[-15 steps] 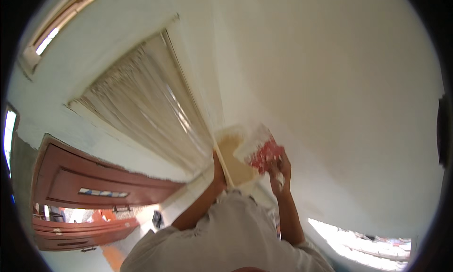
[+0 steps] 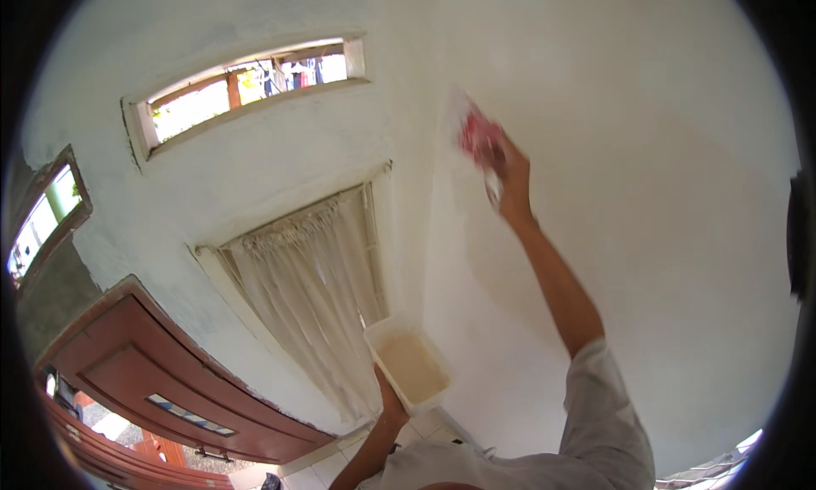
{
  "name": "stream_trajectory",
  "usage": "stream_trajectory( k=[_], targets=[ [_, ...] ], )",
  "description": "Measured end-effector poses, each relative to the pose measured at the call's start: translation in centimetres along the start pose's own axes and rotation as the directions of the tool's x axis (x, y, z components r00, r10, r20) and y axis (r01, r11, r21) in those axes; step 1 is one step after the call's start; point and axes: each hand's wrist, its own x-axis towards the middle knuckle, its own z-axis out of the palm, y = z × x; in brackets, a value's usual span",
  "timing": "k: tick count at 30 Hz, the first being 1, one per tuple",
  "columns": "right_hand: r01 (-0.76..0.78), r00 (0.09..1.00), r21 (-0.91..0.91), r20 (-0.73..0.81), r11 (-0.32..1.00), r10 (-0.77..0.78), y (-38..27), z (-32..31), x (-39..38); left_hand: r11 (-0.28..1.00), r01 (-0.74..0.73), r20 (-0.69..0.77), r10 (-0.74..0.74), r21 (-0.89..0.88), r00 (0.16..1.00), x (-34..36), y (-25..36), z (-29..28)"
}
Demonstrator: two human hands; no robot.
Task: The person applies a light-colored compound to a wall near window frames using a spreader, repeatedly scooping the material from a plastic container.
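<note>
A red-and-white brush (image 2: 478, 135) is gripped by the raised right hand (image 2: 510, 177) against the wall (image 2: 646, 192); a paint tray (image 2: 408, 362) (kept level) is clasped by the left hand (image 2: 389, 405), within reach.

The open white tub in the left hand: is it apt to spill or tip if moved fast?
Probably yes. The tub is open-topped and holds beige liquid, so it could slosh. The left hand grips only one end, so it may tilt.
</note>
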Motion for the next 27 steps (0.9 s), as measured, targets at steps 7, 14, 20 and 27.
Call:
stream_trajectory(
  k=[7, 14, 20, 27],
  targets=[
    [0.531, 0.722, -0.769, 0.191, 0.357, -0.665, -5.0, 11.4, 30.0, 0.971, -0.168, -0.261, 0.208, 0.169, 0.943, -3.1, 2.2, -2.9],
    [0.461, 0.712, -0.887, 0.394, -0.037, -0.581, 0.3, 21.0, 27.6, 0.961, -0.196, -0.306, 0.25, 0.197, 0.919, -3.9, 4.1, -4.3],
    [0.702, 0.651, -0.66, 0.445, 0.266, -0.615, -0.5, 17.3, 20.3, 0.952, -0.225, -0.314, 0.283, 0.208, 0.906, -4.0, 6.1, -4.6],
    [0.472, 0.666, -0.81, 0.07, 0.348, -0.743, -4.7, 12.3, 33.8, 0.937, -0.262, -0.316, 0.326, 0.23, 0.891, -4.4, 5.8, -3.2]
  ],
)
